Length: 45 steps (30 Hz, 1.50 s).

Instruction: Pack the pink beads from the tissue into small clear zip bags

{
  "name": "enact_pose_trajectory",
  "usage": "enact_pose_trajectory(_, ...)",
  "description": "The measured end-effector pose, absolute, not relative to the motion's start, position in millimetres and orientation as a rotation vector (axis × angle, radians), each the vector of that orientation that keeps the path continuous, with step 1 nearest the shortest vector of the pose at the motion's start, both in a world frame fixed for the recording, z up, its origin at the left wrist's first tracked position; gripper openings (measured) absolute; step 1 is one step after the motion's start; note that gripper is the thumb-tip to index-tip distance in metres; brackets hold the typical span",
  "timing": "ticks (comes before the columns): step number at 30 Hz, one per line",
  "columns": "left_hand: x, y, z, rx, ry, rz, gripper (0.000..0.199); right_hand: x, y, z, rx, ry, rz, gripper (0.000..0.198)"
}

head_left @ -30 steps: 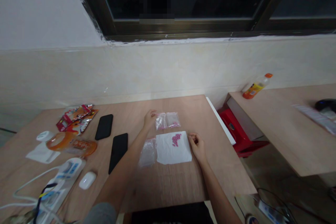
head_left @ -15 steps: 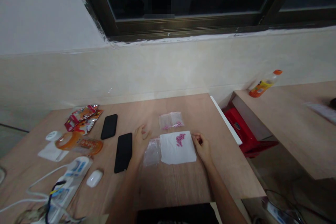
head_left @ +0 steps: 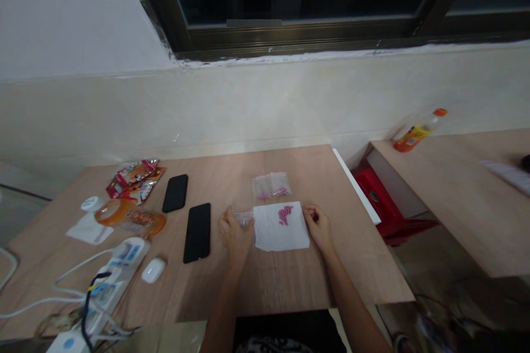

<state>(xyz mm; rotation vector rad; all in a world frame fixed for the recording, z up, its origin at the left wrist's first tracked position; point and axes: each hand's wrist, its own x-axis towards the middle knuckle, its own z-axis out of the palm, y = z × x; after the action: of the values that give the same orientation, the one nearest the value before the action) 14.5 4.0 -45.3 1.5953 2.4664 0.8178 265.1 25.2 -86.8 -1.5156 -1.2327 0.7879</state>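
Observation:
A white paper sheet lies on the wooden table with a small heap of pink pills on it. My left hand rests at the sheet's left edge, its fingers closed over a clear plastic bag. My right hand sits at the sheet's right edge with its fingers curled; whether it pinches anything is unclear. Two more clear bags with pink pills lie just beyond the sheet.
Two black phones lie left of my hands. Further left are an orange bottle on its side, snack wrappers, a white earbud case and a power strip with cables. A second table with an orange bottle stands right, across a gap.
My left hand drew back from the far bags to the near clear bag and closed on it. My right hand stayed by the sheet's right edge.

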Motion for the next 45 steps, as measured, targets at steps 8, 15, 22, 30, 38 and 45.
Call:
enact_pose_trajectory(8, 6, 2, -42, 1.656, 2.420, 0.729, 0.070, 266, 25, -84, -1.523, -1.274, 0.762, 0.039)
enact_pose_trajectory(15, 11, 1, -37, 1.711, 2.412, 0.710, 0.068, 264, 24, -82, -1.514, -1.248, 0.785, 0.043)
enact_pose_trajectory(22, 3, 2, -39, 1.819, 2.312, 0.702, 0.063, 264, 24, -85, -1.504, -1.226, 0.829, 0.042)
enact_pose_trajectory(30, -8, 2, -39, 1.961, 2.071, 0.543, 0.066, 265, 25, -87, -1.509, -1.229, 0.823, 0.038)
enact_pose_trajectory(38, -8, -4, -26, 1.935, 2.291, 0.286, 0.071, 265, 25, -89, -1.523, -1.252, 0.809, 0.041)
enact_pose_trajectory(45, -1, -4, -18, 1.885, 2.324, 0.220, 0.072, 267, 25, -90, -1.513, -1.276, 0.814, 0.038)
